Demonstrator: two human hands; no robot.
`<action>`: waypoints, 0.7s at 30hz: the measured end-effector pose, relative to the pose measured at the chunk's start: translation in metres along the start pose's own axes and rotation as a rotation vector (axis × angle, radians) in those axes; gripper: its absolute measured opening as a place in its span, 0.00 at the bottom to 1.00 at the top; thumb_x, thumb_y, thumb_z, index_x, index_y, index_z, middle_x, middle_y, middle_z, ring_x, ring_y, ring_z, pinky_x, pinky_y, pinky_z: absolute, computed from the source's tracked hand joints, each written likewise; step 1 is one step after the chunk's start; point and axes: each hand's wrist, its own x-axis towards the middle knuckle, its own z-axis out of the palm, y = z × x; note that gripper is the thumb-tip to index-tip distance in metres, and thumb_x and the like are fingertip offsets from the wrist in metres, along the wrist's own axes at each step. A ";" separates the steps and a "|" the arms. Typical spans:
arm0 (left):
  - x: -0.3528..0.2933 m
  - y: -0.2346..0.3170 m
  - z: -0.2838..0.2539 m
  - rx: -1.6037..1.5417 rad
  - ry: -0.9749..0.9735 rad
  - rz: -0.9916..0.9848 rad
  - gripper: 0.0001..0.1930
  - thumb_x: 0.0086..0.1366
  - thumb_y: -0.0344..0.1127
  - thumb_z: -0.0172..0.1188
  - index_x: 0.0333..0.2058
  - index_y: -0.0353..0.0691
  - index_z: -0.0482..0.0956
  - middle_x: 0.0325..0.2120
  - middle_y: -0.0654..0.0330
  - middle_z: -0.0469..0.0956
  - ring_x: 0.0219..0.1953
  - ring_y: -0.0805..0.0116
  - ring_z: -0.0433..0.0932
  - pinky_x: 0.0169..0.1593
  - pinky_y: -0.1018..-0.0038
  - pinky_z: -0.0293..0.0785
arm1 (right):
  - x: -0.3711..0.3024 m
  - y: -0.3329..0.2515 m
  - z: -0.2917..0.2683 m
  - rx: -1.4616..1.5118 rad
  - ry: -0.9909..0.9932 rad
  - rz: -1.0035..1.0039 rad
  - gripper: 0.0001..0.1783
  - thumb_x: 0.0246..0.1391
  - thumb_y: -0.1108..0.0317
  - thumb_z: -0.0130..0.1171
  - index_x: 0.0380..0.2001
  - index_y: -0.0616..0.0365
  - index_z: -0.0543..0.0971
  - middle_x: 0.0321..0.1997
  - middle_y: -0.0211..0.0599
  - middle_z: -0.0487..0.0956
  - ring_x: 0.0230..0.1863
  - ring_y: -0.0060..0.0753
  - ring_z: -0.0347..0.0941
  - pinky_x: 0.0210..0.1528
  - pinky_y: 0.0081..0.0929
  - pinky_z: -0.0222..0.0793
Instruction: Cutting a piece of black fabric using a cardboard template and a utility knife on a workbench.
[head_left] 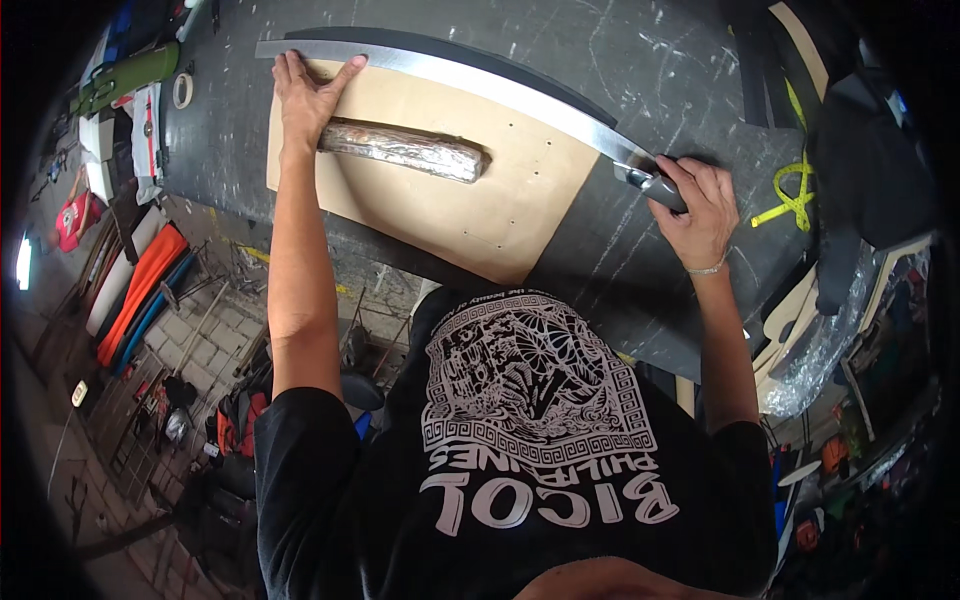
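A long metal straightedge [470, 80] lies across the upper edge of a tan cardboard pattern [540, 215], which has several small holes. My left hand [305, 100] rests at its left end, thumb and fingers spread, fingertips on the metal. At the other end my right hand [700, 205] is closed around a dark handle [662, 188] that meets the straightedge; whether the two are joined I cannot tell. On the pattern, beside my left wrist, sits a bar-shaped weight wrapped in shiny tape [405, 150]. Dark sheet material [450, 48] shows beyond the straightedge.
The dark, chalk-marked table [620, 255] carries a yellow measuring tape [797, 190] at right and a tape roll [183, 90] at left. Clear plastic wrap [805, 385] hangs near the right edge. Rolled orange material [145, 290] stands lower left; a person in red [75, 220] is beyond.
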 end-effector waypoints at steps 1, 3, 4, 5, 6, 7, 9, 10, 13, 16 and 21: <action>0.001 0.004 -0.001 -0.003 -0.003 0.000 0.73 0.43 0.81 0.66 0.70 0.22 0.52 0.71 0.29 0.45 0.75 0.35 0.42 0.76 0.53 0.43 | 0.001 0.000 -0.001 -0.012 0.007 -0.003 0.27 0.36 0.69 0.73 0.46 0.45 0.85 0.45 0.27 0.80 0.45 0.40 0.75 0.47 0.36 0.73; 0.000 0.000 0.002 -0.022 0.033 0.027 0.73 0.43 0.81 0.66 0.68 0.20 0.52 0.71 0.27 0.47 0.75 0.34 0.42 0.76 0.53 0.43 | 0.001 0.004 -0.001 -0.013 0.025 -0.046 0.27 0.36 0.70 0.72 0.47 0.45 0.85 0.45 0.29 0.80 0.45 0.41 0.75 0.47 0.36 0.73; 0.003 0.001 0.004 -0.003 0.032 0.055 0.72 0.43 0.80 0.67 0.68 0.18 0.53 0.70 0.26 0.48 0.74 0.33 0.43 0.76 0.53 0.44 | -0.001 0.005 -0.001 -0.025 0.028 -0.058 0.28 0.36 0.70 0.72 0.47 0.46 0.85 0.46 0.30 0.80 0.45 0.42 0.75 0.48 0.36 0.73; 0.002 0.003 0.006 -0.026 0.049 0.073 0.72 0.43 0.80 0.67 0.67 0.18 0.53 0.69 0.26 0.49 0.74 0.32 0.44 0.76 0.52 0.44 | -0.002 0.006 -0.003 -0.026 0.022 -0.067 0.28 0.37 0.70 0.72 0.48 0.46 0.85 0.46 0.30 0.80 0.45 0.42 0.75 0.48 0.37 0.73; 0.003 0.003 0.004 -0.027 0.011 0.038 0.73 0.42 0.81 0.67 0.67 0.17 0.53 0.69 0.26 0.49 0.74 0.32 0.45 0.76 0.52 0.45 | -0.002 0.004 -0.003 -0.029 0.016 -0.060 0.28 0.37 0.70 0.72 0.48 0.46 0.85 0.46 0.30 0.80 0.44 0.43 0.75 0.48 0.37 0.73; 0.003 0.005 0.004 -0.035 0.016 0.037 0.73 0.42 0.81 0.67 0.67 0.17 0.53 0.70 0.27 0.49 0.74 0.33 0.45 0.76 0.52 0.45 | -0.003 0.003 -0.004 -0.039 0.007 -0.049 0.28 0.37 0.71 0.72 0.48 0.46 0.85 0.46 0.30 0.80 0.44 0.43 0.75 0.48 0.37 0.73; -0.002 0.006 0.003 -0.053 0.048 0.027 0.74 0.41 0.81 0.67 0.68 0.18 0.53 0.71 0.29 0.48 0.75 0.35 0.44 0.76 0.53 0.44 | -0.002 0.003 -0.003 -0.025 0.006 -0.063 0.28 0.37 0.71 0.72 0.48 0.47 0.84 0.46 0.30 0.79 0.44 0.43 0.74 0.47 0.38 0.72; -0.002 0.006 0.002 -0.047 0.052 0.025 0.74 0.41 0.81 0.67 0.68 0.18 0.53 0.71 0.29 0.48 0.75 0.35 0.44 0.76 0.53 0.44 | -0.001 0.003 -0.003 -0.024 0.008 -0.066 0.28 0.37 0.72 0.72 0.48 0.47 0.84 0.46 0.30 0.79 0.44 0.43 0.74 0.47 0.38 0.72; -0.003 0.004 0.001 -0.052 0.051 0.016 0.74 0.41 0.81 0.67 0.68 0.19 0.52 0.71 0.30 0.48 0.75 0.36 0.43 0.76 0.53 0.44 | 0.000 0.002 -0.003 -0.024 0.014 -0.070 0.28 0.37 0.73 0.71 0.48 0.48 0.84 0.46 0.30 0.79 0.44 0.43 0.74 0.47 0.38 0.72; -0.003 0.003 0.001 -0.035 0.041 0.022 0.74 0.41 0.81 0.68 0.68 0.19 0.52 0.71 0.30 0.47 0.75 0.36 0.43 0.76 0.54 0.44 | 0.000 0.001 -0.003 -0.025 0.015 -0.068 0.27 0.38 0.73 0.71 0.48 0.48 0.84 0.46 0.30 0.79 0.44 0.43 0.74 0.47 0.38 0.72; -0.004 0.009 0.000 -0.079 0.034 0.021 0.75 0.40 0.81 0.68 0.68 0.19 0.53 0.71 0.30 0.48 0.75 0.36 0.44 0.76 0.53 0.48 | -0.001 0.003 -0.002 -0.027 0.013 -0.069 0.26 0.39 0.73 0.71 0.48 0.49 0.84 0.46 0.31 0.79 0.45 0.43 0.74 0.48 0.38 0.72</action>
